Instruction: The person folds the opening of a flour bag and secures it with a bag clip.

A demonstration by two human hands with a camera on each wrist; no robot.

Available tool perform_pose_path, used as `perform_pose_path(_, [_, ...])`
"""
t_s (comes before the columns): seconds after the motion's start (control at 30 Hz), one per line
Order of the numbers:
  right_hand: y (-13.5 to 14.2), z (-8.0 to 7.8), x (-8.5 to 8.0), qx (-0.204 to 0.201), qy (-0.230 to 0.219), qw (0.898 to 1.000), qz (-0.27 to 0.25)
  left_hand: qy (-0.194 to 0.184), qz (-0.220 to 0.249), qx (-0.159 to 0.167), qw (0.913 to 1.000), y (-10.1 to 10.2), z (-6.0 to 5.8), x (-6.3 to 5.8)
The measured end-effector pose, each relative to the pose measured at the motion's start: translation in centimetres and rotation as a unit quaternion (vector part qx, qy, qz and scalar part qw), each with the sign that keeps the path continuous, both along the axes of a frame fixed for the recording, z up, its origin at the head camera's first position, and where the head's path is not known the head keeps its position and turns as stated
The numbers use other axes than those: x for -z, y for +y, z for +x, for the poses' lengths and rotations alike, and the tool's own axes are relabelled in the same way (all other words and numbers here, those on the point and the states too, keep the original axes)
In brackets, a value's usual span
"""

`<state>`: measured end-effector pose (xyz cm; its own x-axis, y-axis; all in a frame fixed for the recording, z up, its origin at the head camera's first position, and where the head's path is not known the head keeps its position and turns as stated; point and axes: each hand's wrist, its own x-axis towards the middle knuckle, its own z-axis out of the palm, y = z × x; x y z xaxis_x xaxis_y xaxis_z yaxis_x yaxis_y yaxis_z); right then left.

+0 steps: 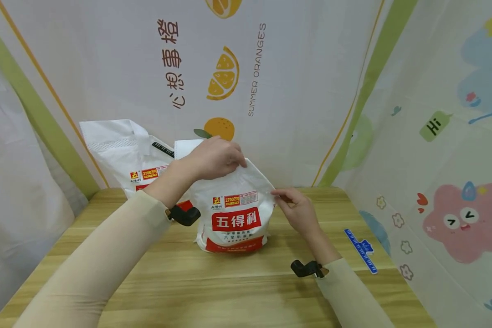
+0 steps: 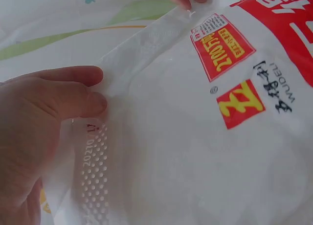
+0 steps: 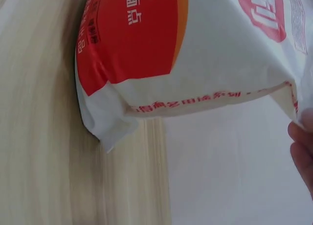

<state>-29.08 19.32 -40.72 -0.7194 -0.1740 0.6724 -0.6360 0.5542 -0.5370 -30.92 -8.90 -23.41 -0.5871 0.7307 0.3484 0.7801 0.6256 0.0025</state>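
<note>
A white flour bag (image 1: 235,221) with red printed panels stands upright on the wooden table. My left hand (image 1: 217,157) grips its upper edge from above. In the left wrist view, thumb and finger of that left hand (image 2: 39,112) pinch the white plastic beside a band of raised dots. At the right side edge, my right hand (image 1: 299,212) pinches the bag's film between thumb and fingers. The right wrist view shows the bag (image 3: 137,44) bulging low down, with the right hand's fingertips (image 3: 301,137) at a pulled-out corner.
Behind to the left stands a second white flour bag (image 1: 120,157), a black toothed sealing clip (image 1: 162,149) across its top. A blue sealing clip (image 1: 361,253) lies on the table (image 1: 213,291) at the right. Printed curtains (image 1: 295,91) hang close behind and at both sides.
</note>
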Motion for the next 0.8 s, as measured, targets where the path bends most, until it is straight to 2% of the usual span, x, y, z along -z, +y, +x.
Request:
perform_pose_path(0.13, [-0.12,0.00,-0.02,0.013,0.061,0.998,0.027,0.025,0.005,0.017,0.9995,-0.02,-0.12,0.44])
perform_pose_path(0.2, [-0.22,0.05,-0.07,0.019,0.074,0.997,0.034,0.031,0.009,0.022,0.9992,-0.04,-0.17,0.61])
perform_pose_path(0.27, [-0.23,0.10,-0.13,0.023,0.063,0.997,0.037,0.029,0.015,0.023,0.9992,-0.08,-0.22,0.69])
perform_pose_path(0.47, [0.29,0.33,-0.65,0.023,-0.014,0.999,0.044,0.003,0.028,0.023,0.9993,-0.26,-0.26,0.40])
perform_pose_path(0.7, [0.68,0.13,-0.94,0.019,-0.021,0.999,0.044,-0.003,0.031,0.008,0.9995,-0.44,-0.40,0.58])
perform_pose_path(0.8, [0.75,-0.02,-0.79,0.011,-0.044,0.999,0.025,-0.005,0.029,0.002,0.9996,-0.42,-0.40,0.70])
